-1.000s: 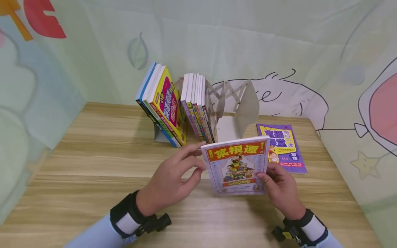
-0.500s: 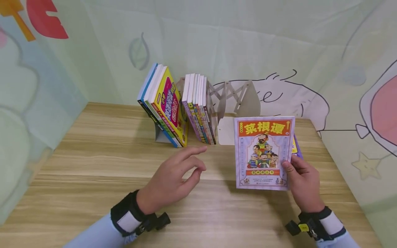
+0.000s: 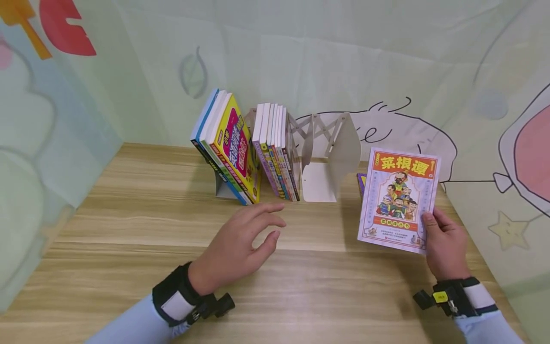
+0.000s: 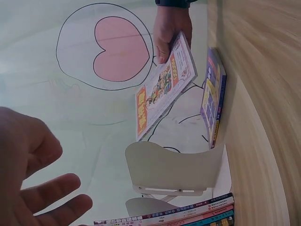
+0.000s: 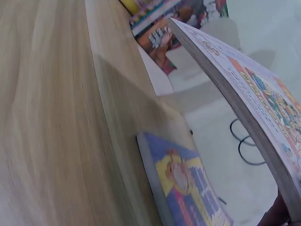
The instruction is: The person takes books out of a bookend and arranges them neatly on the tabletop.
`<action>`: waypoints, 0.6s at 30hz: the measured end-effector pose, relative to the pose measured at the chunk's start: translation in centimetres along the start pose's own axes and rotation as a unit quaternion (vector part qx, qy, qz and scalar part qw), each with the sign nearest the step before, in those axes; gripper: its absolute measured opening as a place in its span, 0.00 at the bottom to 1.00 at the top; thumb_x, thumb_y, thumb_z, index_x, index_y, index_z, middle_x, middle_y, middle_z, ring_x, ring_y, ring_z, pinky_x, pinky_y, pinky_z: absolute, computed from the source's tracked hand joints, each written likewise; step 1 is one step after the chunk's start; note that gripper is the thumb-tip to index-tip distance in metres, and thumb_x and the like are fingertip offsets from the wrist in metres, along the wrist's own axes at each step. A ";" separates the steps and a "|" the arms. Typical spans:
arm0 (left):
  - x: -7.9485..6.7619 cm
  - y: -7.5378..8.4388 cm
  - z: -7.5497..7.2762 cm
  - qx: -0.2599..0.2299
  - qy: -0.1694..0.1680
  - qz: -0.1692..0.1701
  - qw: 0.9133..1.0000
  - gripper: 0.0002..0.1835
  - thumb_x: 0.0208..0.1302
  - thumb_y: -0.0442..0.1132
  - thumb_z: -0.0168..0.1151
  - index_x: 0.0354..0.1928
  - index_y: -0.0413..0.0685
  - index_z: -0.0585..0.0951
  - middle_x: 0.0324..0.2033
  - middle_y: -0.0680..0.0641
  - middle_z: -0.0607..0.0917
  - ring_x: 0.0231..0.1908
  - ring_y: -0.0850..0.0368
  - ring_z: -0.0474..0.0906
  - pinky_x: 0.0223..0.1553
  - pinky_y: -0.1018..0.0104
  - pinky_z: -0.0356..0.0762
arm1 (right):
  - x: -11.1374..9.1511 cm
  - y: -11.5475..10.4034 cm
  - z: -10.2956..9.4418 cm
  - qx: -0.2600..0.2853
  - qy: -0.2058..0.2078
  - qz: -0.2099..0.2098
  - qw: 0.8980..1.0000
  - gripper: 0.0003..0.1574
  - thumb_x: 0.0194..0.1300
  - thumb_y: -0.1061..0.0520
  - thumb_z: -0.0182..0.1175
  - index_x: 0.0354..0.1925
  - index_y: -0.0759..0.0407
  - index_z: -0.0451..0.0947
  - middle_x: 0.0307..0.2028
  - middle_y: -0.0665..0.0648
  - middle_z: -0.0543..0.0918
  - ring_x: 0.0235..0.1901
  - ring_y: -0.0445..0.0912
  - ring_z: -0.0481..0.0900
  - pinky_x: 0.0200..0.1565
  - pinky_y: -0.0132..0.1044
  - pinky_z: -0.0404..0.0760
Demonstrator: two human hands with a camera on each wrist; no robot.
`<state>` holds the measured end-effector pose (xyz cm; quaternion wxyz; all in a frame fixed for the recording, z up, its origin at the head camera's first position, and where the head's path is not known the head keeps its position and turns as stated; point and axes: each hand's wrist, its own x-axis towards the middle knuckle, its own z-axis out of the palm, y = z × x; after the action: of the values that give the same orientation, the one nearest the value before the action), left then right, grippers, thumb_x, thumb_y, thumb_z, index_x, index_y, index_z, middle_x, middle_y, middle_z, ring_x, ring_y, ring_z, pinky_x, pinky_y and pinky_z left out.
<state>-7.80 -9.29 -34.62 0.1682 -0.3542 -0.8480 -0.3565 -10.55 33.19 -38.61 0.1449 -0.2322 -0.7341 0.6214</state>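
My right hand (image 3: 446, 246) grips a thin book (image 3: 399, 200) by its lower right edge, thumb on the front cover. The cover is pale lilac with an orange title band and cartoon figures. Beneath it lies a purple and yellow book (image 5: 181, 181), mostly hidden in the head view; the right wrist view shows the held book raised above it. My left hand (image 3: 240, 246) hovers over the table with fingers spread and slightly bent, holding nothing. Its fingertips point toward the metal bookend rack (image 3: 345, 143) and the row of books.
Several slim books (image 3: 275, 148) stand in the rack's middle section. Larger books (image 3: 229, 148), a yellow one in front, lean at its left. The rack's right section shows a bare base plate (image 3: 318, 184). A printed cloth backdrop (image 3: 266, 52) rises behind the wooden table (image 3: 142, 215).
My right hand has carried the lilac book to the right, away from my left hand and over the purple book. The left hand stays in place, its thumb and fingers now farther apart.
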 end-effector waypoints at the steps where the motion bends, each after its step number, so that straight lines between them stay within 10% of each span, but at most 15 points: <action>1: 0.0 0.0 0.0 0.001 -0.004 -0.002 1.000 0.10 0.69 0.41 0.60 0.49 0.51 0.83 0.63 0.48 0.79 0.64 0.52 0.74 0.64 0.51 0.74 | 0.4 0.2 -0.1 -0.003 0.002 0.005 1.000 0.32 0.71 0.45 0.59 0.69 0.54 0.72 0.41 0.44 0.83 0.31 0.37 0.82 0.28 0.25 0.82; 18: -0.2 0.0 -0.2 0.024 -0.045 -0.026 0.998 0.19 0.67 0.49 0.63 0.57 0.53 0.82 0.63 0.50 0.78 0.65 0.55 0.72 0.67 0.52 0.70 | 4.5 2.2 -1.0 -0.178 -0.028 0.037 0.983 0.38 0.75 0.40 0.50 0.75 0.54 0.61 0.61 0.60 0.73 0.38 0.34 0.78 0.35 0.22 0.82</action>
<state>-7.63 -9.50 -34.59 0.1294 -0.3437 -0.8719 -0.3240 -13.54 36.67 -40.91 0.0580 -0.2637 -0.8280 0.4914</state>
